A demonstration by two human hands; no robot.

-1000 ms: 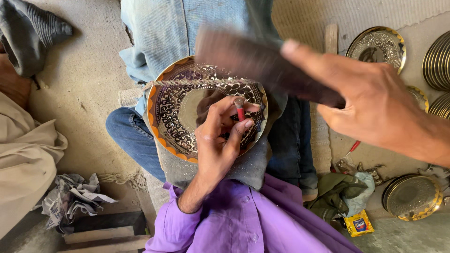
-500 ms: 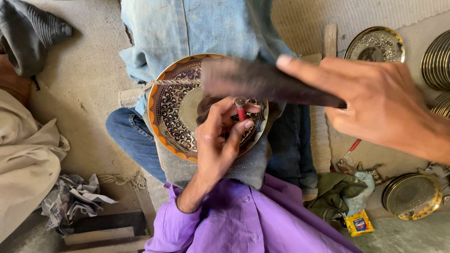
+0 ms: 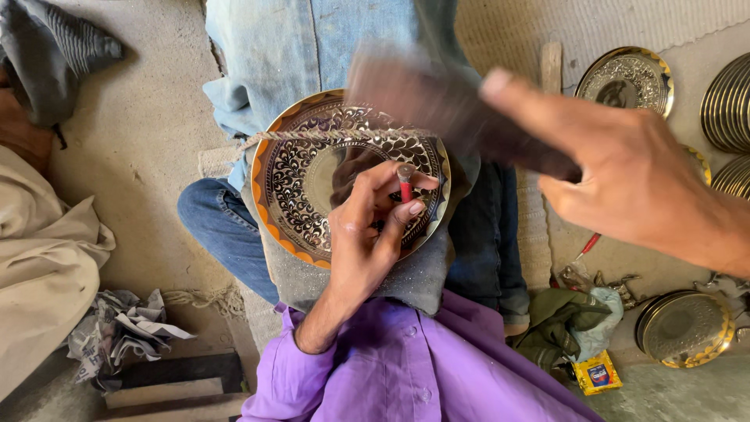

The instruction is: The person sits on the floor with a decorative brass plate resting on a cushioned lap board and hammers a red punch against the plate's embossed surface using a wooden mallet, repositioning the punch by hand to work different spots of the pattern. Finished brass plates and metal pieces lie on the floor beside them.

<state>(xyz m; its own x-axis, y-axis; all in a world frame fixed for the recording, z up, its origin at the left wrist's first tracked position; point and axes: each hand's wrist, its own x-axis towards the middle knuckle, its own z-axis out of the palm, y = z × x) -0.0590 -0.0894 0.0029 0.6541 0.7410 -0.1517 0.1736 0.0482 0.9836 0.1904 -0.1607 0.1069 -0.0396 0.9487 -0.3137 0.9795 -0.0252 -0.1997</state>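
Note:
A round engraved metal plate (image 3: 308,176) with an orange rim rests on a grey pad on my lap, a cord stretched across its top. My left hand (image 3: 367,230) pinches a small red-shafted chisel (image 3: 405,186) upright on the plate's right side. My right hand (image 3: 633,176) grips a dark wooden mallet (image 3: 445,105), blurred with motion, raised above and right of the chisel head. My purple sleeve (image 3: 344,383) covers the lower frame.
Engraved plates lie on the floor at right: one at top (image 3: 625,78), a stack at the edge (image 3: 726,101), one at bottom right (image 3: 686,328). Crumpled paper (image 3: 121,332) and wooden blocks (image 3: 168,379) sit at bottom left. Cloths (image 3: 574,324) and a small yellow packet (image 3: 598,373) lie near my knee.
The mallet in my right hand has swung up and down over the chisel; it now appears blurred above the plate's upper right. My left hand keeps the chisel in place.

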